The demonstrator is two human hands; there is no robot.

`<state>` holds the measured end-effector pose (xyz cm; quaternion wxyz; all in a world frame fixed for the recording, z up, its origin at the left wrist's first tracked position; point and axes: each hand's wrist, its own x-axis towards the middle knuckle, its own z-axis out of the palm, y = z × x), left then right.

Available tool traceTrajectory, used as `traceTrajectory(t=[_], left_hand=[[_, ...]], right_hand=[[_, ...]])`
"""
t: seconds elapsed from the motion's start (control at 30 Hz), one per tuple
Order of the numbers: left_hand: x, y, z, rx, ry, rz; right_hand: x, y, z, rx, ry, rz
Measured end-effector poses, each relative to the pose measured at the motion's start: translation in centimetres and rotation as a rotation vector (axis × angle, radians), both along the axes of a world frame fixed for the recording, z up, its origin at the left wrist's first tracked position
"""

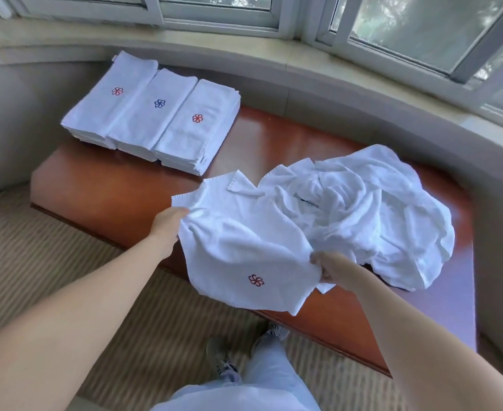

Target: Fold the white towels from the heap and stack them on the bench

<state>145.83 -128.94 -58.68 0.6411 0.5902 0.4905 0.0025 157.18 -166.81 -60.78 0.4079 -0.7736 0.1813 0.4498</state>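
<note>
Fingers of the left hand (170, 222) and right hand (325, 266) pinch the soft, light white towel (244, 247) at nine and three o'clock; corners would hold best.

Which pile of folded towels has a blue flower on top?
The middle stack. Its top flower is blue; the left stack and right stack show red ones.

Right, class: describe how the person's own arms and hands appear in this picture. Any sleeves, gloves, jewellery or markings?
Both forearms are bare up to the frame edge, so no sleeve shows. The left hand and right hand wear no gloves, and no watch, ring or bracelet is visible. No markings can be seen on either arm.
</note>
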Motion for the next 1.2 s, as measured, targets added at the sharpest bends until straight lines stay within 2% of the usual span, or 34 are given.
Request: traceTrajectory(t=[0.07, 0.1, 0.27, 0.37, 0.63, 0.8, 0.9, 1.0, 1.1, 1.2], left_hand=[[-0.4, 0.0, -1.7, 0.085, 0.127, -0.111], [-0.7, 0.0, -2.6, 0.115, 0.173, -0.141], [-1.9, -0.7, -6.0, 0.184, 0.274, -0.194], [-1.9, -0.8, -7.6, 0.181, 0.286, -0.161], [-2.3, 0.2, -10.3, 0.096, 0.365, -0.037], [-2.7, 1.1, -10.5, -0.024, 0.422, 0.041], [-2.8, 1.5, -10.1, -0.023, 0.404, 0.061], [-2.7, 2.2, -8.0, 0.070, 0.295, 0.035], [-2.1, 3.5, -4.7, 0.119, 0.194, 0.085], [-1.3, 5.5, -0.4, 0.171, 0.062, 0.149]], right_hand=[[-0.1, -0.2, -1.5, -0.281, -0.063, 0.288], [-0.1, 0.0, -2.3, -0.307, -0.127, 0.327], [1.1, 2.6, -5.1, -0.174, -0.243, 0.324], [2.4, 4.5, -7.0, -0.182, -0.296, 0.364], [5.6, 8.9, -11.8, -0.209, -0.349, 0.341], [6.6, 10.4, -12.4, -0.225, -0.417, 0.354], [6.6, 10.9, -11.3, -0.159, -0.384, 0.274], [6.9, 11.6, -8.3, -0.008, -0.317, 0.137], [8.0, 11.9, -3.5, 0.108, -0.269, -0.049], [9.4, 12.1, 2.5, 0.235, -0.302, -0.196]])
